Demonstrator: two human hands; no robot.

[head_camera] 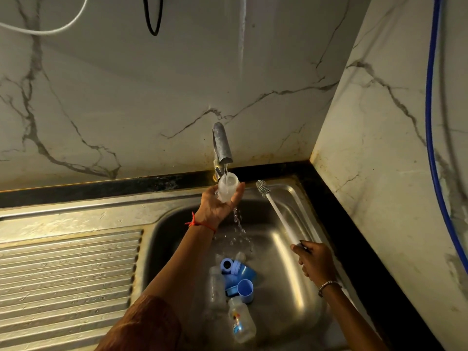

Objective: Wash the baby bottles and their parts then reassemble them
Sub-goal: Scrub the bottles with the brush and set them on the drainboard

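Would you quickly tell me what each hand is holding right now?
Left hand: fingers curled round a clear bottle under the running tap.
Right hand: gripping the bottle brush by its handle end.

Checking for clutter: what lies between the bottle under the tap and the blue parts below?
In the head view, only falling water and bare sink steel.
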